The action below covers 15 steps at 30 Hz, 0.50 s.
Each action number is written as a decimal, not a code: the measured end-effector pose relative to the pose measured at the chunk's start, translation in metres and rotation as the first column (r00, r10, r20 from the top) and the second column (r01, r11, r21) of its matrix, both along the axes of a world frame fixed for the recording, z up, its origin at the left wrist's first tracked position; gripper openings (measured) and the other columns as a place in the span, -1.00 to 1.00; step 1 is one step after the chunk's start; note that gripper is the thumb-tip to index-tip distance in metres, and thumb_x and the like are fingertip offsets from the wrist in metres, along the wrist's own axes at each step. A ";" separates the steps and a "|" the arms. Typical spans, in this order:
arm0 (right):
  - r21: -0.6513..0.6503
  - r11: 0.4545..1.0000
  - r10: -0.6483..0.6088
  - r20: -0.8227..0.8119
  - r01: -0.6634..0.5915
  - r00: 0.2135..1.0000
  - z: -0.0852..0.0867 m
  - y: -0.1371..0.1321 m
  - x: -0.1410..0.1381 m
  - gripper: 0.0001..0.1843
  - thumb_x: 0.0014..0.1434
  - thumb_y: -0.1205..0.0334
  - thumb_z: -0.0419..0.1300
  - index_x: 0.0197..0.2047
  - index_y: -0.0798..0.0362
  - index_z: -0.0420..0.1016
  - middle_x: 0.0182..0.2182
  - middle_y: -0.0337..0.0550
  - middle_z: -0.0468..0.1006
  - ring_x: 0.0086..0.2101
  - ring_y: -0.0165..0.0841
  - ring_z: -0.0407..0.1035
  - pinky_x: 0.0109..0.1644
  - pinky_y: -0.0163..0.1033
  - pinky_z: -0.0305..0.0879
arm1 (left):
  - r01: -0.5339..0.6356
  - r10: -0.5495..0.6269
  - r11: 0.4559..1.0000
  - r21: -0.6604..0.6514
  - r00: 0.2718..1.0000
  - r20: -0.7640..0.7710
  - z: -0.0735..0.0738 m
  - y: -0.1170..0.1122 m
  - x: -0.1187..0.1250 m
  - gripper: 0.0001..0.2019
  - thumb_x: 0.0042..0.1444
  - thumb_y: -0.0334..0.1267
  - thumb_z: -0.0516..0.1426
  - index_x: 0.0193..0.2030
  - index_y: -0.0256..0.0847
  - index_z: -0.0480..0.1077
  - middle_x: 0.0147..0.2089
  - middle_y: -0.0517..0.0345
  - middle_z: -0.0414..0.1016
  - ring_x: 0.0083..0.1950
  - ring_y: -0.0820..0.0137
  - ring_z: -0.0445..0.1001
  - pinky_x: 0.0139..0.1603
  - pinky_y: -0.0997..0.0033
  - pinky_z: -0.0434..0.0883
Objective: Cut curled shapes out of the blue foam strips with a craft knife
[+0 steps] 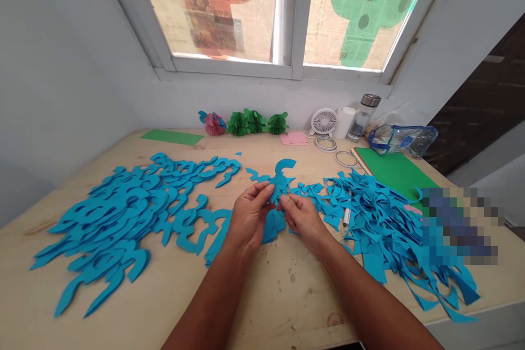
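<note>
My left hand (pixel 250 213) and my right hand (pixel 301 216) meet over the middle of the wooden table (pixel 283 290), both pinched on a blue paper cutout (pixel 282 178) whose hooked top sticks up beyond my fingers. A wide spread of finished blue cutouts (pixel 131 213) lies to the left of my hands. To the right sits a heap of blue paper scraps (pixel 381 224), and a white pen (pixel 346 216) lies half buried in them.
Along the back wall stand paper honeycomb decorations (pixel 246 122), a small white fan (pixel 324 122), a water bottle (pixel 363 116), tape rolls (pixel 326 143) and a clear pouch (pixel 404 139). Green paper sheets (pixel 396 172) lie at the right, another green sheet (pixel 172 136) at the back left, pink paper (pixel 293 138) between.
</note>
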State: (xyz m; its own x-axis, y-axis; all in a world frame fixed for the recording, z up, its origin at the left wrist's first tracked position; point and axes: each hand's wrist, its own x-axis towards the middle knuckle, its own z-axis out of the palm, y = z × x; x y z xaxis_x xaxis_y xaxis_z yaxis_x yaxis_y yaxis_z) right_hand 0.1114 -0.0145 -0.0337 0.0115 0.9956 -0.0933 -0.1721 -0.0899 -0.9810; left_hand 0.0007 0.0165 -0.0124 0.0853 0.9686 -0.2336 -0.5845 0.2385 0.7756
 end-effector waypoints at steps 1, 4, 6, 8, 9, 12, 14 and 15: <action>0.005 1.000 -0.003 -0.012 0.004 1.000 0.001 0.000 0.000 -0.49 -0.01 -0.25 0.18 -0.48 0.09 0.38 -0.79 -0.47 0.04 -0.73 -0.56 -0.15 -0.67 -0.36 -0.29 | 0.002 -0.002 1.000 -0.003 1.000 0.010 0.001 -0.001 0.001 -0.69 -0.40 -0.31 0.40 -0.45 -0.27 0.44 -0.49 0.28 0.43 -0.50 0.54 0.34 -0.44 0.50 0.31; 0.019 1.000 -0.006 -0.038 0.007 0.999 0.003 -0.002 -0.001 -0.50 -0.01 -0.25 0.19 -0.48 0.09 0.38 -0.80 -0.48 0.04 -0.73 -0.56 -0.17 -0.68 -0.36 -0.28 | 0.017 -0.017 1.000 0.001 0.999 0.041 0.003 -0.004 0.003 -0.69 -0.40 -0.33 0.39 -0.46 -0.26 0.42 -0.53 0.29 0.41 -0.52 0.53 0.34 -0.45 0.49 0.31; 0.022 1.000 -0.011 -0.050 0.012 0.999 0.004 -0.002 -0.001 -0.50 -0.01 -0.24 0.19 -0.48 0.09 0.37 -0.79 -0.48 0.04 -0.73 -0.57 -0.17 -0.68 -0.36 -0.27 | 0.029 -0.029 1.000 -0.004 0.998 0.057 0.004 -0.005 0.003 -0.70 -0.39 -0.33 0.39 -0.47 -0.26 0.40 -0.54 0.29 0.40 -0.51 0.52 0.34 -0.44 0.48 0.32; 0.020 0.999 -0.031 -0.056 0.032 0.998 0.005 -0.002 -0.002 -0.50 0.00 -0.24 0.19 -0.48 0.10 0.37 -0.79 -0.47 0.05 -0.73 -0.57 -0.16 -0.68 -0.37 -0.27 | 0.026 -0.025 1.000 -0.016 0.998 0.066 0.005 -0.005 0.003 -0.70 -0.39 -0.34 0.39 -0.48 -0.26 0.40 -0.55 0.30 0.39 -0.50 0.53 0.34 -0.40 0.47 0.35; 0.021 0.999 -0.048 -0.058 0.049 0.997 0.005 -0.002 -0.002 -0.51 0.00 -0.23 0.18 -0.47 0.10 0.37 -0.79 -0.47 0.06 -0.73 -0.57 -0.16 -0.69 -0.37 -0.27 | 0.022 -0.021 1.000 -0.022 0.998 0.066 0.005 -0.005 0.004 -0.71 -0.38 -0.35 0.39 -0.48 -0.26 0.40 -0.55 0.30 0.38 -0.51 0.53 0.33 -0.38 0.47 0.35; 0.035 0.992 -0.120 -0.061 0.122 0.991 0.004 -0.001 -0.001 -0.54 0.02 -0.20 0.18 -0.45 0.10 0.37 -0.77 -0.47 0.05 -0.73 -0.57 -0.16 -0.69 -0.38 -0.27 | 0.024 -0.022 0.999 -0.028 0.999 0.044 0.004 -0.006 0.004 -0.73 -0.35 -0.34 0.38 -0.48 -0.26 0.40 -0.57 0.31 0.35 -0.52 0.55 0.30 -0.41 0.50 0.33; 0.046 0.984 -0.168 -0.065 0.172 0.984 0.004 0.000 0.000 -0.58 -0.01 -0.13 0.22 -0.43 0.10 0.38 -0.75 -0.47 0.05 -0.71 -0.58 -0.17 -0.68 -0.38 -0.27 | 0.030 -0.029 0.999 -0.017 0.999 0.013 0.003 -0.007 0.006 -0.74 -0.34 -0.33 0.37 -0.48 -0.26 0.41 -0.57 0.31 0.35 -0.52 0.55 0.29 -0.43 0.52 0.30; 0.049 0.980 -0.188 -0.069 0.191 0.980 0.003 0.001 0.001 -0.61 -0.02 -0.09 0.25 -0.43 0.10 0.38 -0.73 -0.47 0.06 -0.71 -0.58 -0.17 -0.67 -0.39 -0.27 | 0.033 -0.033 0.999 -0.009 0.999 -0.003 0.002 -0.007 0.006 -0.74 -0.33 -0.33 0.37 -0.48 -0.26 0.41 -0.57 0.31 0.35 -0.51 0.55 0.29 -0.44 0.53 0.30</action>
State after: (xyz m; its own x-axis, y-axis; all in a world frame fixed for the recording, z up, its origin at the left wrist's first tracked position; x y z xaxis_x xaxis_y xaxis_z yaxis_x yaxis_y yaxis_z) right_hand 0.1125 -0.0134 -0.0304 0.1964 0.9795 -0.0449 -0.2428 0.0042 -0.9701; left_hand 0.0071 0.0092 -0.0101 0.1163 0.9631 -0.2428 -0.5739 0.2647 0.7750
